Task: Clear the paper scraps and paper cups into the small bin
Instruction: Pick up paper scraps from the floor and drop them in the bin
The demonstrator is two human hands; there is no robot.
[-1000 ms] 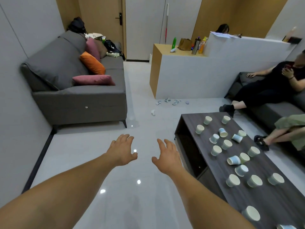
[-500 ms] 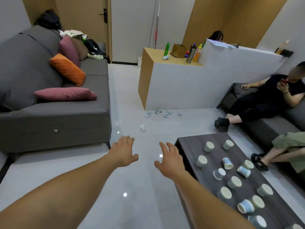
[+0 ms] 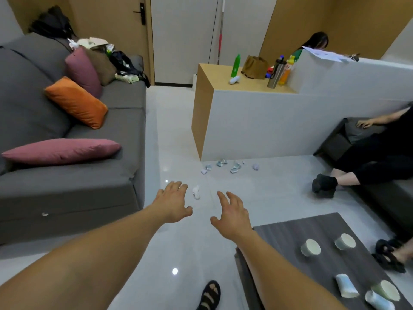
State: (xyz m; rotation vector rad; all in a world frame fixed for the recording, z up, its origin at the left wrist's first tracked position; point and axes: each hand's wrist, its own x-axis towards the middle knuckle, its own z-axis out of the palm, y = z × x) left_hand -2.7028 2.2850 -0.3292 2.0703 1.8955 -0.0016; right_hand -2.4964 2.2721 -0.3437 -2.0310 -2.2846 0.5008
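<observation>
My left hand (image 3: 173, 203) and my right hand (image 3: 232, 214) are stretched out over the floor, fingers spread, holding nothing. A white crumpled paper scrap (image 3: 196, 191) lies on the tiles between and just beyond them. Several more scraps and crushed cups (image 3: 223, 164) are scattered on the floor at the foot of the white counter. Several paper cups (image 3: 310, 247) stand or lie on the dark coffee table (image 3: 279, 233) at lower right. No bin is in view.
A grey sofa (image 3: 73, 182) with cushions fills the left. The white and wood counter (image 3: 257, 121) stands ahead. People sit on a dark sofa (image 3: 388, 198) at right, their feet on the floor. My sandalled foot (image 3: 210, 295) is at the bottom.
I have walked forward along the floor. The scraps by the counter are nearer, and the coffee table has slid down to the lower right. Both hands stay spread and hold nothing.
</observation>
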